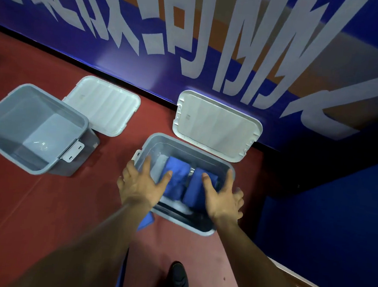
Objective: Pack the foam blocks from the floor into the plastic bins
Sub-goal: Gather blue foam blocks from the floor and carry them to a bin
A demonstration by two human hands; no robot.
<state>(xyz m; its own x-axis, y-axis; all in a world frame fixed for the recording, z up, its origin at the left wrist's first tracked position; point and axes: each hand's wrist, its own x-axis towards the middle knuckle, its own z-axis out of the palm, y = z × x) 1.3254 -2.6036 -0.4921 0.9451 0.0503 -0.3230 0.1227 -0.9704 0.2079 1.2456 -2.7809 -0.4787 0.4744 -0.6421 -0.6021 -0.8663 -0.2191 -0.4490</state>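
Both yr hands spread open, gripping nothing: L hand (142, 182) + R hand (222, 197) over bin (183, 149). Two foam blocks (177, 179) already inside. Floor block (147, 222) lies on floor (64, 201) touching or just beside bin's near-left corner, under yr L wrist, so L hand nearer. Its long axis mostly hidden.

Red floor (30, 198), blue wall banner (146, 48) with white lettering

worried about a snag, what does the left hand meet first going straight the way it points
Most likely the left blue foam block inside the bin; the left hand points into it, open. Depth is unclear, so the bin's wall could come first.
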